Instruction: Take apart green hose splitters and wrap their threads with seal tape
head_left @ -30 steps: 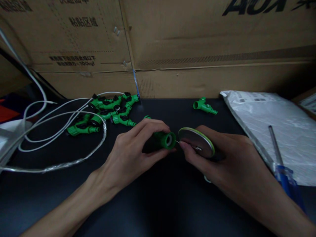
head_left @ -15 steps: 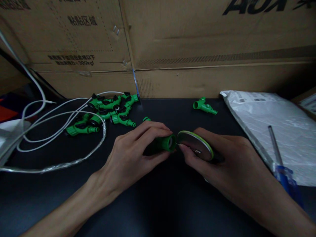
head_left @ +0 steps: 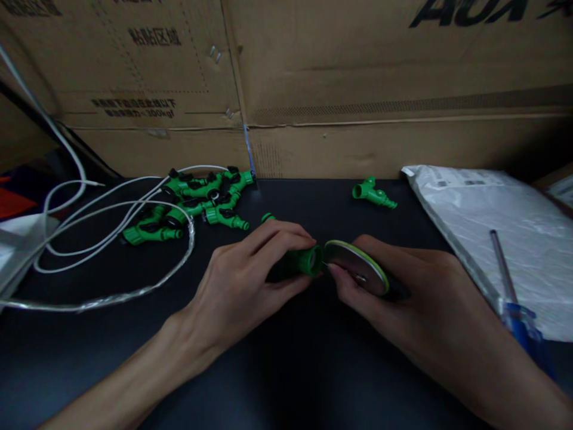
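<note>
My left hand (head_left: 244,280) is closed around a green plastic hose fitting (head_left: 310,261), its round open end turned right. Part of the fitting's body is hidden under my fingers, and a green tip shows behind the knuckles. My right hand (head_left: 416,298) grips a round, flat disc tool (head_left: 356,267) with a yellow-green rim and a dull metal face. A thin, pale pointed piece sticks out by my right thumb, close to the fitting's mouth; whether it touches is unclear. The disc's far side is hidden by my fingers.
Several green hose fittings with black parts (head_left: 188,206) lie back left beside looped white cable (head_left: 107,230). Another green fitting (head_left: 373,194) lies back right. A white padded mailer (head_left: 492,209) and a blue-handled screwdriver (head_left: 521,325) are at right. Cardboard (head_left: 340,65) stands behind.
The whole view has shifted slightly, so everything sits a little further right. Both hands keep their grips, with the fitting and disc in nearly the same position relative to each other.
</note>
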A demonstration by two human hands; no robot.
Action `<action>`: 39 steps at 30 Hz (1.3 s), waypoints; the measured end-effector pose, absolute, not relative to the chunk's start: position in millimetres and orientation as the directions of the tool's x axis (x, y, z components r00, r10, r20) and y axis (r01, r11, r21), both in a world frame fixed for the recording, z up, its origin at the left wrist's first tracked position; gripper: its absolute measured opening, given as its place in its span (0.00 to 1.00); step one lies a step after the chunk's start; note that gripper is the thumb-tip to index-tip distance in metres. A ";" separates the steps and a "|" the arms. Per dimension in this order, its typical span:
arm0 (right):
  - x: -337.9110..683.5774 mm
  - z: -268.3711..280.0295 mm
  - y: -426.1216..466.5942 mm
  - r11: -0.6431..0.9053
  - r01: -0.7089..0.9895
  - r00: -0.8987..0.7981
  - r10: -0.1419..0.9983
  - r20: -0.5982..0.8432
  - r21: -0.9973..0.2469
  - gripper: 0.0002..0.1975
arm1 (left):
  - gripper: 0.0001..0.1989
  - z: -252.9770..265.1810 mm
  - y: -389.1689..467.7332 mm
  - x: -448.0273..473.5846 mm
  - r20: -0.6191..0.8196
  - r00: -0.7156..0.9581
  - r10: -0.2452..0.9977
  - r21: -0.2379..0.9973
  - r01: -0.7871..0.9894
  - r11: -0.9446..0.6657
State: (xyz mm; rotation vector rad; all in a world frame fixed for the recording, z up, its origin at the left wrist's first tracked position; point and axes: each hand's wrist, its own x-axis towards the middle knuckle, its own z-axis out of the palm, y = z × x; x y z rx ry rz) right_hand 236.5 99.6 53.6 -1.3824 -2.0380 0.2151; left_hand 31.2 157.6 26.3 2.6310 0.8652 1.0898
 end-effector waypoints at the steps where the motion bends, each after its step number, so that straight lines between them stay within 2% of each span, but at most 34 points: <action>1: 236.1 53.7 99.1 0.432 0.769 -0.229 0.874 0.428 -0.470 0.13 | 0.13 26.4 157.3 31.2 0.591 0.567 0.573 0.350 0.460 -0.816; 7: 235.5 53.0 96.5 0.450 0.760 -0.241 0.865 0.441 -0.468 0.13 | 0.12 26.7 156.8 32.0 0.613 0.555 0.562 0.334 0.462 -0.821; 19: 235.6 55.7 99.9 0.388 0.734 -0.206 0.909 0.362 -0.557 0.14 | 0.11 27.3 155.2 32.6 0.619 0.511 0.596 0.428 0.417 -0.802; 27: 235.3 55.3 94.6 0.425 0.750 -0.195 0.874 0.445 -0.507 0.15 | 0.12 27.8 152.1 35.4 0.629 0.466 0.623 0.487 0.389 -0.782; 39: 232.0 56.4 94.7 0.426 0.738 -0.183 0.873 0.452 -0.524 0.12 | 0.11 27.1 151.7 35.0 0.636 0.468 0.613 0.461 0.406 -0.789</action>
